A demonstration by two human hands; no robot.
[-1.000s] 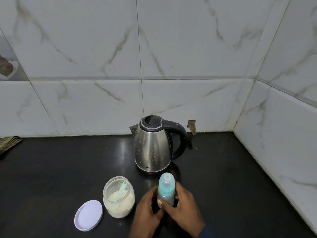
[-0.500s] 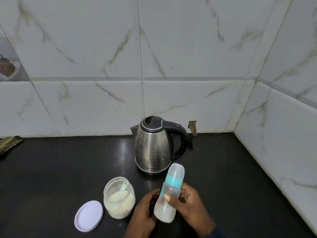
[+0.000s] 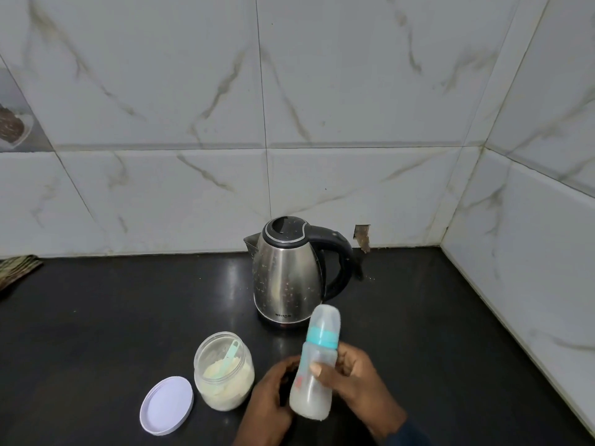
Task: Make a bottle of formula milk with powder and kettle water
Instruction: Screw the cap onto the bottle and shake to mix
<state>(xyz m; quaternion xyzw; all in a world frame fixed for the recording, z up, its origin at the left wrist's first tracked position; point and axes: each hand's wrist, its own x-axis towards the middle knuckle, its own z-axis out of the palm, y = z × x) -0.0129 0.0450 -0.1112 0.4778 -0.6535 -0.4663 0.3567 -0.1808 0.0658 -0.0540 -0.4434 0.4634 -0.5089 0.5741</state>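
My right hand (image 3: pixel 360 381) grips a capped baby bottle (image 3: pixel 314 368) with a teal collar and a clear cap, lifted off the black counter (image 3: pixel 112 317) and tilted, its top toward the kettle. Milky liquid fills its lower part. My left hand (image 3: pixel 269 400) sits just left of the bottle's base with fingers curled; whether it touches the bottle I cannot tell. The steel kettle (image 3: pixel 286 278) with its black handle stands behind the bottle, lid shut. An open jar of powder (image 3: pixel 223 371) with a teal scoop inside stands to the left.
The jar's white lid (image 3: pixel 166 404) lies flat on the counter left of the jar. Marble-tiled walls close off the back and the right side. A folded cloth (image 3: pixel 16 268) lies at the far left edge.
The bottle stood upright between both hands a second ago. My right hand has lifted it and tilted it, and my left hand has come off its side.
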